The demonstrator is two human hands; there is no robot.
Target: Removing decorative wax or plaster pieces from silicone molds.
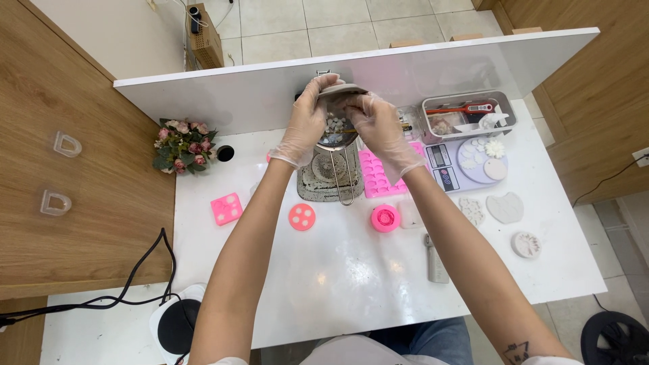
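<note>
Overhead, gloved hands, metal pot (336,135), white chunks (333,126)

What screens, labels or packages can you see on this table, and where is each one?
Digital scale: right of the pink mould tray, flat, pale, small grey screen and buttons.
Probe thermometer: in the clear container at the back right, red with a tiny display.
No packages or signs show.

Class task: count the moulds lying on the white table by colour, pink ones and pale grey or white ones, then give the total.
Pink moulds: 4 – square, round with holes, round rose, large tray
Pale grey or white moulds: 3 –
Total: 7
</note>
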